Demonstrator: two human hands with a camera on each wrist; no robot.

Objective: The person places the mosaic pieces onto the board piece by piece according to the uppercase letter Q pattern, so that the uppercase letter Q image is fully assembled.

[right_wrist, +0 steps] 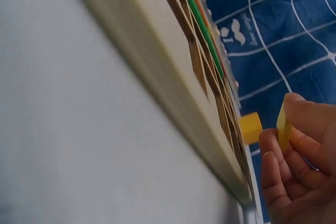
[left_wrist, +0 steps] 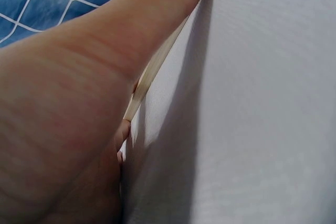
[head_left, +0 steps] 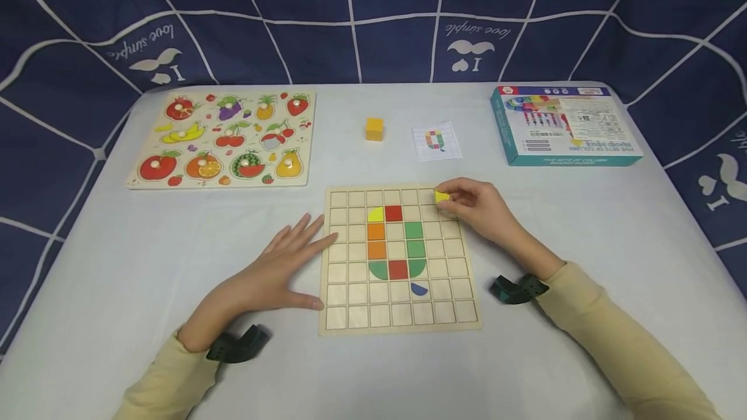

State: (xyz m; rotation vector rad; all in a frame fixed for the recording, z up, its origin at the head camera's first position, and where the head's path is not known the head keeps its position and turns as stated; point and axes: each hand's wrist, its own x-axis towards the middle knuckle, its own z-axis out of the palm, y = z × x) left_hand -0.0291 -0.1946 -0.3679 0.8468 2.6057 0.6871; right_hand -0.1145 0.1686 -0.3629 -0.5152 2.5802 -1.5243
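Observation:
A wooden grid board [head_left: 350, 310] lies on the white table with colored tiles set in a ring: a yellow quarter-round tile [head_left: 376, 214], red, orange and green squares, and two green rounded corners. A blue half-round tile [head_left: 419, 289] sits aslant below the ring's lower right. My right hand [head_left: 481, 209] pinches a yellow tile [right_wrist: 284, 127] between thumb and fingers over the board's upper right corner. Spread along the board's left edge, my left hand [head_left: 274, 274] touches it with thumb and fingertips. In the left wrist view the forearm and hand hide most of the board.
A pattern card [head_left: 436, 142] showing a similar ring lies behind the board, with a yellow-orange cube [head_left: 375, 129] to its left. The fruit puzzle board [head_left: 222, 138] is at the back left, a teal-edged box [head_left: 566, 125] at the back right. Behind hangs a dark blue checked cloth [head_left: 391, 50].

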